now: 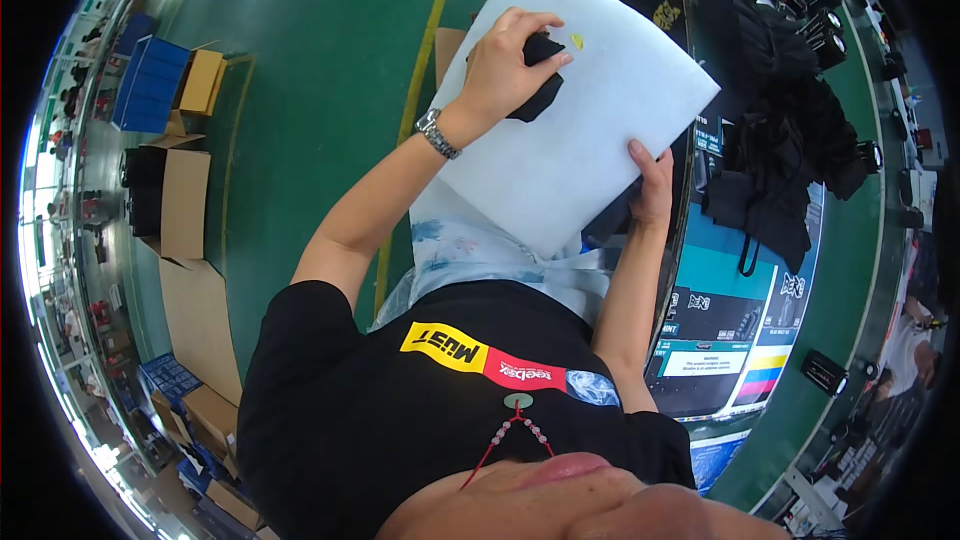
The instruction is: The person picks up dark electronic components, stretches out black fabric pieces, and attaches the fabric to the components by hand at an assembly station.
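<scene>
A large white sheet, which looks like foam, lies tilted in front of me above my lap. My left hand, with a metal watch on its wrist, grips a bunched black cloth against the sheet's upper part. Beside that cloth a small yellow mark shows on the white surface. At the sheet's right edge is my right hand, its thumb on top and its other fingers mostly hidden beneath. Patterned light fabric covers my lap.
To my right, a workbench carries black fabric pieces with straps and printed boxes. Small black devices stand farther along it. Left on the green floor are a blue bin and cardboard boxes.
</scene>
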### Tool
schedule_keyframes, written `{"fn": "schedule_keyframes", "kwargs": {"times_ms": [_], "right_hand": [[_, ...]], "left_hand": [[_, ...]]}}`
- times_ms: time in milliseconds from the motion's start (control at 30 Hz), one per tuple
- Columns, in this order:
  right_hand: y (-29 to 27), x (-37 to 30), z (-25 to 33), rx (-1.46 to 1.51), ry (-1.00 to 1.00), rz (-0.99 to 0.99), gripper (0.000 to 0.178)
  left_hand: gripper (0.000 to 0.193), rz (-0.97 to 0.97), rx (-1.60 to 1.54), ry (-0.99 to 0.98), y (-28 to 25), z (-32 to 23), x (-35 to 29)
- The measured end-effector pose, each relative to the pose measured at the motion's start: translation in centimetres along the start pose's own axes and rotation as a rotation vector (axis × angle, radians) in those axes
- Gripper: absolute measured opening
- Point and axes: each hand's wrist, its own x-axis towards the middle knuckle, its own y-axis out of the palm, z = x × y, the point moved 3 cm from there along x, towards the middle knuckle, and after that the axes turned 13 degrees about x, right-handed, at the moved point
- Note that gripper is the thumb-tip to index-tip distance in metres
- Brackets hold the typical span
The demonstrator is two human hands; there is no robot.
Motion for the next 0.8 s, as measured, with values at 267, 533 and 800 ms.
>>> {"fn": "schedule_keyframes", "kwargs": {"times_ms": [267,533,800], "right_hand": [[2.4,-2.6,2.8,-0.026,-0.079,0.105,0.051],[5.6,-4.5,7.2,-0.051,-0.185,0.179,0.05],[9.7,-8.9,18.5,-0.33,-0.297,0.297,0.04]], "left_hand": [[0.024,-0.074,0.11,0.167,-2.7,-3.9,0.0],[0.029,-0.148,0.266,0.29,-7.0,-6.9,-0.4],[0.029,-0.386,0.26,0.293,-8.5,-11.9,0.0]]}}
